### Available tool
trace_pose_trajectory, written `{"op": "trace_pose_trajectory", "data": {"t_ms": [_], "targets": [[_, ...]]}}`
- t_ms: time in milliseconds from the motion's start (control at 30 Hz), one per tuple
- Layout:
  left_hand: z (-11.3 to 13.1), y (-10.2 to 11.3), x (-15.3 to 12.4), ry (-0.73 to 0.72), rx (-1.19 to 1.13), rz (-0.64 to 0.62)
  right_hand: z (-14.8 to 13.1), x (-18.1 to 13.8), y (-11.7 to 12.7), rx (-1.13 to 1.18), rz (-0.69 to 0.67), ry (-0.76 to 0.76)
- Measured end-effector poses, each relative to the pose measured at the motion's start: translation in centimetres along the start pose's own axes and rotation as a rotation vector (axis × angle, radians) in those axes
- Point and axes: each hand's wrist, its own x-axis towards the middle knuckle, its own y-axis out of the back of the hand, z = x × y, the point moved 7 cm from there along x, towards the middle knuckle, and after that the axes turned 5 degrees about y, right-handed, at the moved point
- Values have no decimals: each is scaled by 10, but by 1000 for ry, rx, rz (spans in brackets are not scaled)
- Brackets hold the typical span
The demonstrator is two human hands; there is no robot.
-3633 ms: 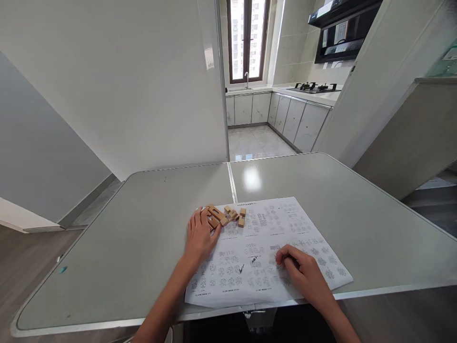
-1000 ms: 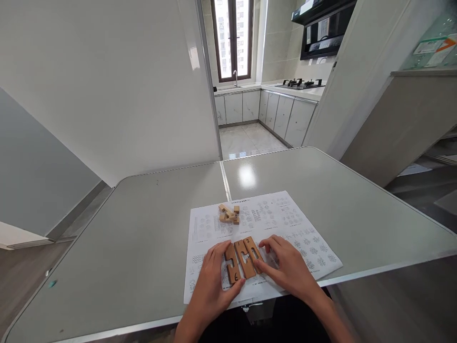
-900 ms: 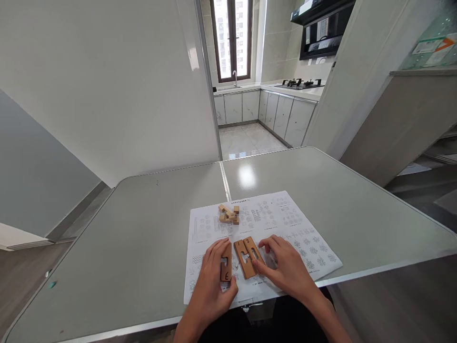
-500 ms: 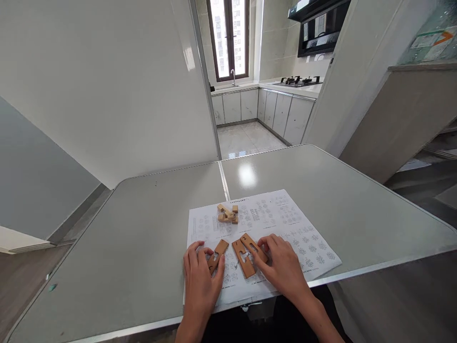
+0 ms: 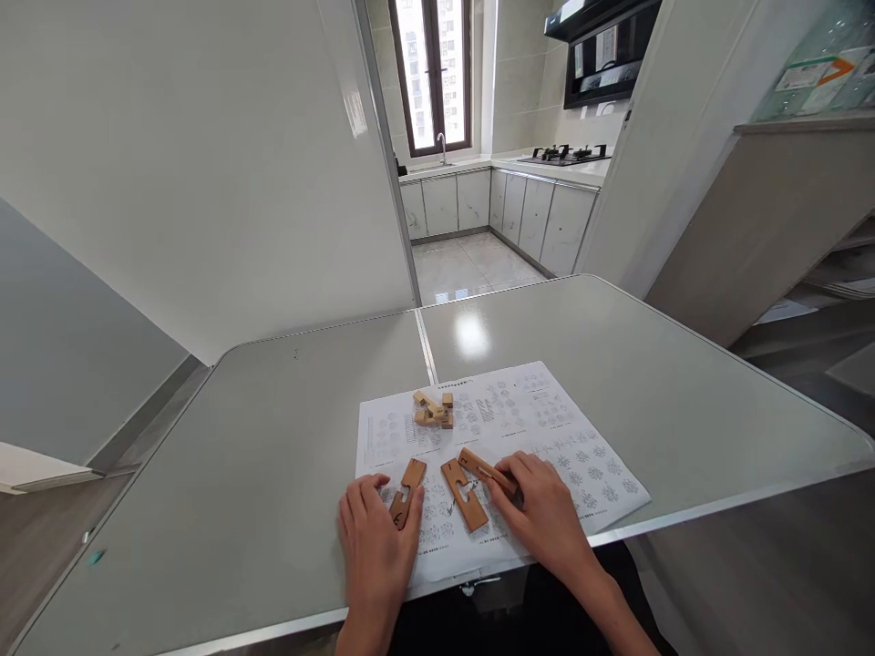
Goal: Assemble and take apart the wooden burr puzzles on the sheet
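A printed paper sheet (image 5: 547, 428) lies on the grey table (image 5: 273, 456). My left hand (image 5: 373, 551) rests on the sheet's near left part, fingers pinched on a flat slotted wooden piece (image 5: 407, 480) that lies slanted. My right hand (image 5: 543, 519) grips the near end of a second flat wooden piece (image 5: 482, 466), tilted up at an angle. A third slotted wooden piece (image 5: 463, 494) lies flat between my hands. A cluster of small wooden blocks (image 5: 433, 410) sits further back on the sheet.
The table's near edge (image 5: 717, 510) runs just below the sheet, and a seam (image 5: 425, 342) splits the tabletop. A white wall panel (image 5: 205, 182) stands behind the table. A kitchen with cabinets (image 5: 519, 205) lies beyond.
The three flat pieces, side by side a second ago, are spread apart. My left hand slid one piece to the left; my right hand tilted another up off the sheet.
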Motion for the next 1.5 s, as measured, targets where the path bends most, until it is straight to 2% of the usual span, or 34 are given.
{"op": "trace_pose_trajectory", "data": {"t_ms": [167, 367, 533, 767, 900, 1067, 1500], "targets": [[6, -1, -1, -39, 116, 0, -3, 0, 2, 20, -23, -12], [10, 1, -2, -78, 6, -57, -3, 0, 2, 28, -2, -1], [13, -1, -8, 61, -241, -253, -4, -2, 5, 88, 20, -28], [58, -5, -21, -10, -542, -580, 2, -4, 4, 204, 34, -82], [70, -18, -30, 4, -678, -708, 5, -3, 2, 304, 21, -76], [69, -30, -37, 40, -732, -719, 1, -1, 4, 422, -44, -28], [72, -26, -39, -2, -724, -743, -12, -3, 9, 584, -185, -5]]}}
